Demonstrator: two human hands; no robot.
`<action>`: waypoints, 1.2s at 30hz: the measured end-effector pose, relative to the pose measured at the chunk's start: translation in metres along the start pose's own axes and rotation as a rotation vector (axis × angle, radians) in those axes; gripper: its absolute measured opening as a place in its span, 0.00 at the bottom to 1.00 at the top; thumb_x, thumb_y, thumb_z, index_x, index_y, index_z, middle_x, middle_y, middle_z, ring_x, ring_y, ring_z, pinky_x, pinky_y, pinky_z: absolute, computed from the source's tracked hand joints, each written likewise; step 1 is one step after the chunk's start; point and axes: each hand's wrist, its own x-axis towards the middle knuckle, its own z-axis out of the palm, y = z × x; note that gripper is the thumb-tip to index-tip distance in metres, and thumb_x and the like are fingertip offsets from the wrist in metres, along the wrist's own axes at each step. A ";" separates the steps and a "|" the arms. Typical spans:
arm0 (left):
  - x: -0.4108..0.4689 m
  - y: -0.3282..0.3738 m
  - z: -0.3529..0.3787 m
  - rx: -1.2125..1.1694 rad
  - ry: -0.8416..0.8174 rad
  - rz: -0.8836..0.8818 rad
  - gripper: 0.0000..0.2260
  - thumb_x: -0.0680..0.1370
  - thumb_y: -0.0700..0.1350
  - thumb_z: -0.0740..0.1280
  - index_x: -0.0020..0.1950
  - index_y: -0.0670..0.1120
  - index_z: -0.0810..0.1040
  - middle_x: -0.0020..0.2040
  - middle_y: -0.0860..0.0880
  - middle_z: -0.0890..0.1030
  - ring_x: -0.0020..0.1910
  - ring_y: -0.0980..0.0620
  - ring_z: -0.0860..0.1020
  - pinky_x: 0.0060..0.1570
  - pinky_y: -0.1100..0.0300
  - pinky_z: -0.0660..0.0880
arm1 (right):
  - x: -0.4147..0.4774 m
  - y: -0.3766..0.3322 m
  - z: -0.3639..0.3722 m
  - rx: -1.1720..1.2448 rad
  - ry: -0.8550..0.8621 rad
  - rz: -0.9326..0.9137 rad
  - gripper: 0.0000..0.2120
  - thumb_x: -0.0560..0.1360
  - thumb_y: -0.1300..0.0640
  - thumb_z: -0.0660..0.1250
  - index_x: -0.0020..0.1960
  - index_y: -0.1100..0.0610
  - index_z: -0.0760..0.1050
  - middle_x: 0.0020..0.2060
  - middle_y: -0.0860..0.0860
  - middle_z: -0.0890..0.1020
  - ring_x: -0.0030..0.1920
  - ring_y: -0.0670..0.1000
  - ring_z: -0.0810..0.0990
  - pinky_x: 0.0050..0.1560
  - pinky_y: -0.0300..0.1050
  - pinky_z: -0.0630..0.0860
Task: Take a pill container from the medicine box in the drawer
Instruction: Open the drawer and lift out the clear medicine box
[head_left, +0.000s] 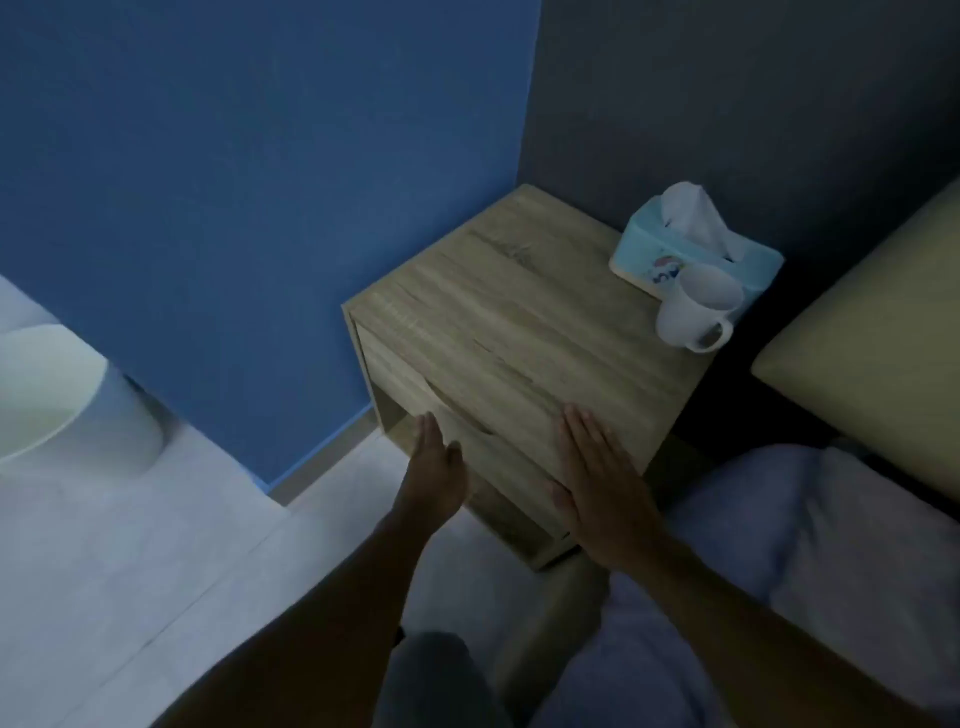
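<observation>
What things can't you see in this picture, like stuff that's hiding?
All in the head view:
- Medicine box and pill container: not visible; the drawer looks shut, so its inside is hidden.
- Mug: its contents cannot be made out in the dim light.
- Tissue box: the print is too small and partly behind the mug.
- White bin: cut off by the left edge.
- Left hand and right hand: palms face away.

Bare forearms, no sleeves; 2 hands (597, 488) without rings.

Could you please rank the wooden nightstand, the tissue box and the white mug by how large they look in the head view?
1. Wooden nightstand, by far the largest.
2. Tissue box.
3. White mug, only slightly smaller; it stands nearer the camera, so this gap is unsure.
</observation>
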 end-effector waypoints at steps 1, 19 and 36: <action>0.004 -0.001 0.005 -0.040 0.047 0.004 0.29 0.84 0.46 0.55 0.81 0.44 0.44 0.82 0.46 0.46 0.81 0.48 0.47 0.75 0.56 0.49 | 0.000 0.000 0.002 -0.005 0.014 -0.005 0.35 0.81 0.41 0.49 0.80 0.60 0.50 0.80 0.57 0.53 0.80 0.56 0.51 0.78 0.56 0.54; 0.042 0.005 0.030 -0.240 0.130 0.182 0.41 0.81 0.43 0.61 0.77 0.40 0.29 0.81 0.40 0.44 0.80 0.42 0.48 0.78 0.43 0.55 | 0.004 0.002 0.013 -0.036 0.127 -0.006 0.30 0.83 0.44 0.46 0.79 0.61 0.57 0.79 0.55 0.58 0.80 0.52 0.56 0.77 0.55 0.57; -0.022 -0.052 -0.022 -0.261 0.058 0.100 0.41 0.82 0.42 0.60 0.77 0.49 0.27 0.81 0.49 0.41 0.70 0.62 0.53 0.65 0.70 0.60 | 0.004 -0.001 0.011 -0.022 0.104 0.021 0.31 0.82 0.44 0.45 0.79 0.61 0.56 0.79 0.56 0.60 0.78 0.55 0.59 0.77 0.56 0.58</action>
